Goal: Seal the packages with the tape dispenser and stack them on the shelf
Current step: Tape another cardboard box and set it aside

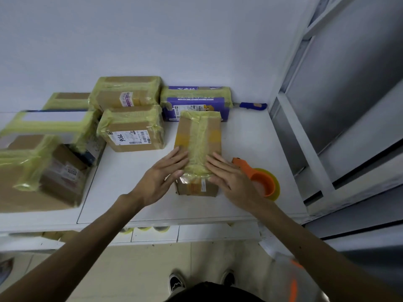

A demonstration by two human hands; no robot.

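Observation:
A brown cardboard package (197, 136) with a yellow tape strip along its top lies lengthwise on the white table (246, 136). My left hand (162, 175) presses flat on its near left edge, fingers straight. My right hand (229, 175) presses flat on its near right edge. An orange tape dispenser (260, 178) with a yellowish tape roll lies on the table just right of my right hand, held by neither hand.
Several taped packages (130, 129) are stacked at the left and back of the table, one purple (196, 105). A blue utility knife (254, 105) lies at the back right. A grey metal cabinet (349, 105) stands at the right. Tape rolls sit under the table edge.

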